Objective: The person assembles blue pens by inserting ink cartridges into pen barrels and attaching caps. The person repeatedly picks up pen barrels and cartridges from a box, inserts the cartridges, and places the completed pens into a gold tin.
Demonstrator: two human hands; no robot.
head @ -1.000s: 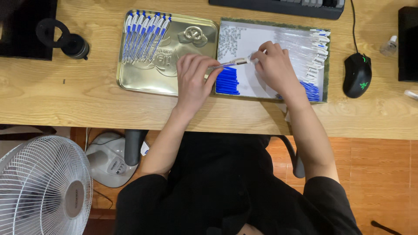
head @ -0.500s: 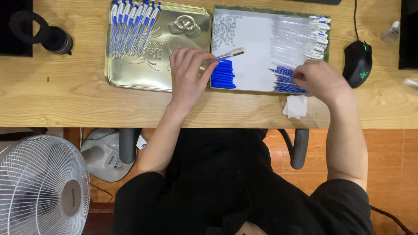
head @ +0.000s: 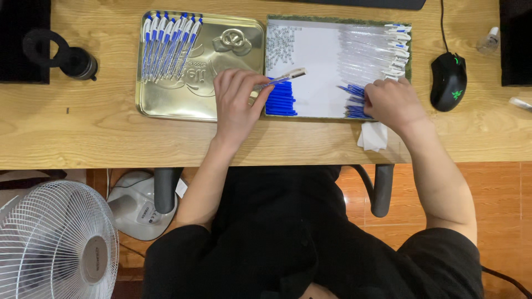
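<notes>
The fingers (head: pixel 252 88) of the left hand (head: pixel 235 102) are closed around a half-built pen (head: pixel 281 78), pinching its lower end between thumb and forefinger. The right hand (head: pixel 390 102) is curled with its fingers (head: pixel 377 91) down in a pile of blue pen parts (head: pixel 354 102); whether they grip any of them cannot be told, since the knuckles hide the tips.

The worktop (head: pixel 83 133) is pale wood with visible grain. On it lie a gold metal tray (head: pixel 221 61) carrying a row of finished blue and white pens (head: pixel 169 47), and just right of it a shallow white-lined box (head: pixel 318 66) with clear barrels (head: pixel 371 52), small springs (head: pixel 280 44) and a stack of blue refills (head: pixel 281 99). A black mouse (head: pixel 448 81) sits well to the right, a black mug (head: pixel 75 58) at far left, and a crumpled tissue (head: pixel 373 135) at the near edge. Below the edge are an orange-brown floor (head: pixel 499 194), a white fan (head: pixel 52 241) and chair armrests.

The pen is held above the box's left side, over the refills. Its long axis runs nearly level, tilted slightly upward to the right, and the free end points right toward the barrels.
</notes>
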